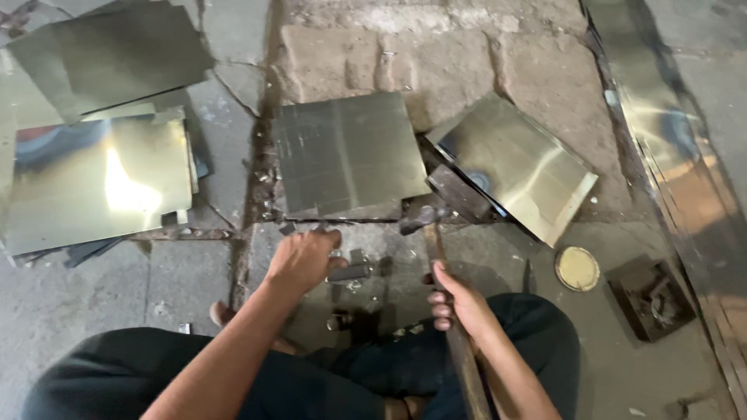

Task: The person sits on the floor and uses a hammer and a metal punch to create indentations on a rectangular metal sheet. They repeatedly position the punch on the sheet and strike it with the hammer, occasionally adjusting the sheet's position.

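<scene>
Concrete floor (194, 295): right hand (459, 299) grips hammer handle (451, 327); left hand (303, 260) grip seemingly closed, contents hidden.

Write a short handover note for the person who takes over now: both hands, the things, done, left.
Left hand: fist on the floor, by small dark metal pieces.
Right hand: closed on the hammer handle, its head low near the square metal sheet.
Things: a shiny sheet lies to the right, a stack of sheets to the left, a round lid near the right knee.
Done or left: cannot tell.
</scene>
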